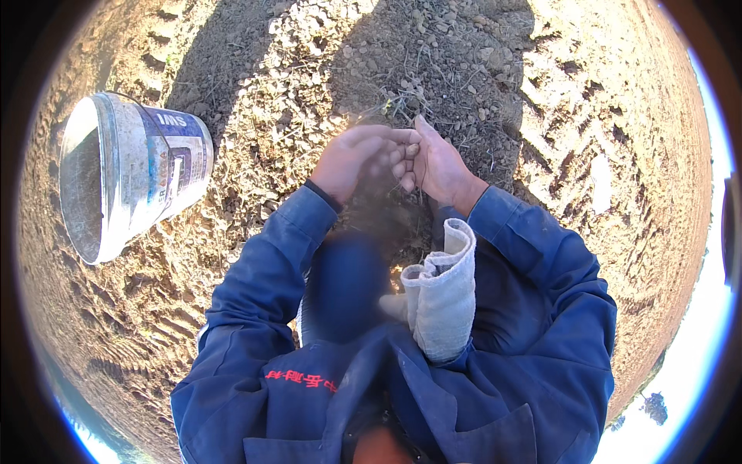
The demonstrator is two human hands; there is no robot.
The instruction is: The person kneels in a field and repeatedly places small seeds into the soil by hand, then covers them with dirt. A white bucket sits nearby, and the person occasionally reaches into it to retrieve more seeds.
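Observation:
My left hand [351,159] and my right hand [440,165] meet low over the soil in front of me. The index finger of the left reaches across to the right, and its lower fingers are blurred and partly hidden. In the curled fingers of my right hand sits a small brown lump [412,149], too small to name surely. Dry stalks with a few green leaves [400,104] lie on the ground just beyond the fingertips. A pale cloth work glove [443,296] rests against my lap, cuff upward.
To my left is a white plastic bucket [130,174] with a wire handle and a blue printed label. Its mouth faces outward. Dry, cloddy soil [278,139] with stones and plant litter surrounds me. Tread-like marks [568,151] run along the right.

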